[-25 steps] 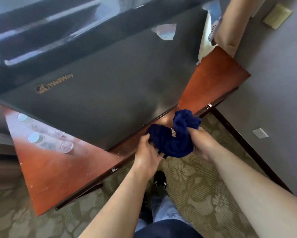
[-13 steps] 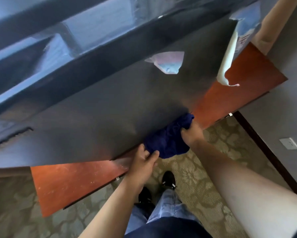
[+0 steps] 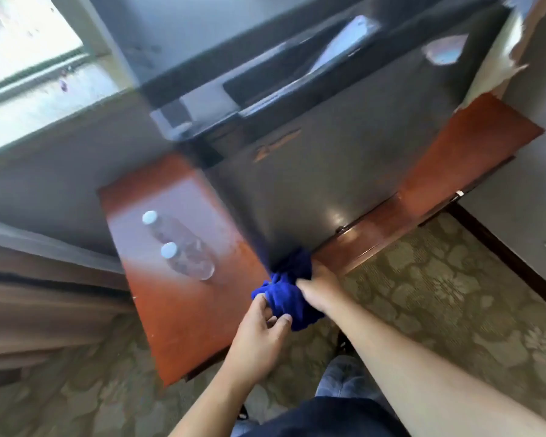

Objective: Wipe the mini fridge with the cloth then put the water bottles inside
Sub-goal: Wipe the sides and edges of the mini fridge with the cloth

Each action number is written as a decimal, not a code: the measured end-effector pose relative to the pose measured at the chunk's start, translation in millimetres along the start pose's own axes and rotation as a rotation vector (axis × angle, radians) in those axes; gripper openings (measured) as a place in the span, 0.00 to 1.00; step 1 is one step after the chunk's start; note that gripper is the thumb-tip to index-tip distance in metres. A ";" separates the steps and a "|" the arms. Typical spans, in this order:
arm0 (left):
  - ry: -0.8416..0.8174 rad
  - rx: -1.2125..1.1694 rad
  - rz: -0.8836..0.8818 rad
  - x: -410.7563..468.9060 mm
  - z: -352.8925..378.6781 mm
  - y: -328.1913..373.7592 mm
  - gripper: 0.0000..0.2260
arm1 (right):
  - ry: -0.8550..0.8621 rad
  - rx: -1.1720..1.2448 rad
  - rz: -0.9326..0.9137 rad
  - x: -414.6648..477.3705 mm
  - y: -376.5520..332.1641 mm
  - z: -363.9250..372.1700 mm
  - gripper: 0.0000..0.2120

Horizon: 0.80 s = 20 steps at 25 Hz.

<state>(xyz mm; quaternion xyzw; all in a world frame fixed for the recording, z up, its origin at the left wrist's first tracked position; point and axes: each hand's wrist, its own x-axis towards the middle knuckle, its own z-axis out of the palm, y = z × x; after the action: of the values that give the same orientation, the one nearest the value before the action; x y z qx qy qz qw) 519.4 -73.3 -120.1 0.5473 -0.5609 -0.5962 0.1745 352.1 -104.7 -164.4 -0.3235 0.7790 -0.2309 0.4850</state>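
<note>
My right hand (image 3: 317,290) grips the bunched blue cloth (image 3: 289,293) and presses it against the near bottom corner of the mini fridge (image 3: 328,184), where its front meets its left side. My left hand (image 3: 259,335) pinches the cloth's hanging lower fold; I judge this gathers the wad so that a firm pad meets the corner. Both hands are thus closed on the cloth, which spills past the front edge of the wooden surface (image 3: 183,320).

The fridge stands close to that edge, leaving only a thin strip of wood in front of it, so low strokes have little room before they slip off. Left of the fridge the surface is broader, and two water bottles (image 3: 177,244) stand upright there, close together and well apart from the cloth. I take it they wait there, out of the wiping path. The fridge front looks shut. In front of the fridge lies open carpet (image 3: 423,294). To the right of the fridge a wall (image 3: 517,190) stands near.
</note>
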 end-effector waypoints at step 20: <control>-0.409 -0.085 0.230 -69.4 -102.5 12.3 0.14 | 0.709 0.299 0.050 -147.9 -15.8 38.1 0.17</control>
<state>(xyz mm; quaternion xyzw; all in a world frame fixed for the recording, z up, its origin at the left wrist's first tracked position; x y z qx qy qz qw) 624.9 -69.0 -54.4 0.3398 -0.6175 -0.6939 0.1470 438.5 -9.6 -80.2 -0.1298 0.8638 -0.4276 0.2327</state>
